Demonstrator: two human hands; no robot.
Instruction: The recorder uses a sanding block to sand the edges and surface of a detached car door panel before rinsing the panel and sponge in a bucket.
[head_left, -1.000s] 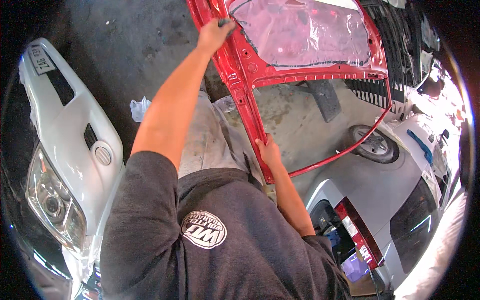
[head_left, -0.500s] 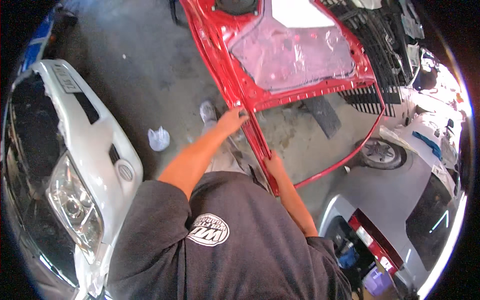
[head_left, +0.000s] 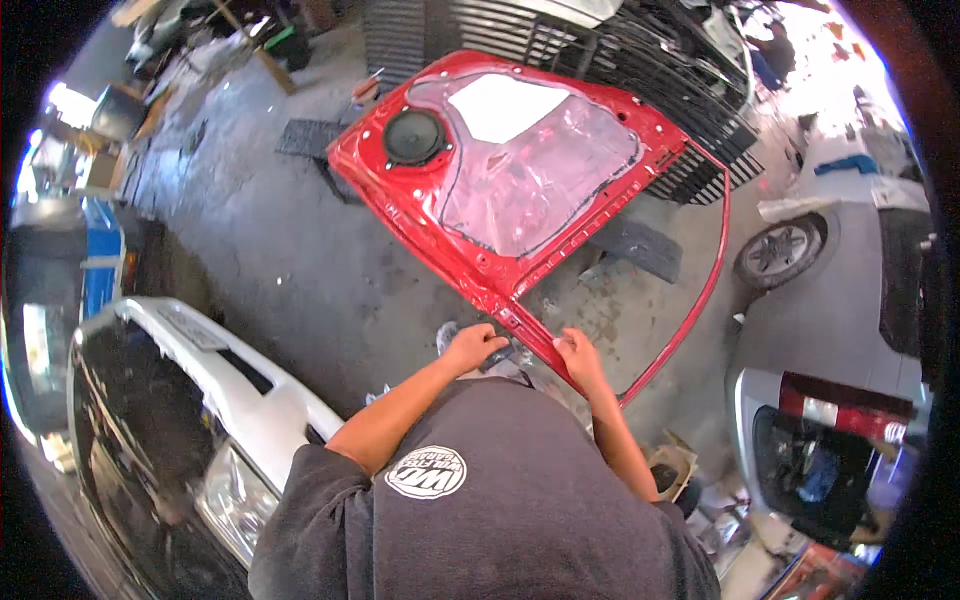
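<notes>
A red car door (head_left: 465, 285) lies before me, its inner side up, with a round black speaker (head_left: 413, 137) and a clear plastic sheet (head_left: 540, 190) on it. My left hand (head_left: 474, 350) is beside the near end of the door, fingers curled; a small dark patch shows by the fingertips, and I cannot make out whether it is held. On the thin window frame nearest me rests my right hand (head_left: 580, 358), fingers bent around its edge.
Dark flat supports (head_left: 640, 250) show under the door. A white bumper with a headlight (head_left: 238, 498) stands at the left. To the right are a grey car panel with a wheel (head_left: 780, 250) and a tail light (head_left: 840, 405). Black slatted racks (head_left: 700, 170) lie beyond the door.
My view has tilted up, so the whole door shows lower in the picture. My left hand has come off the door's corner and sits beside the frame, closer to my right hand.
</notes>
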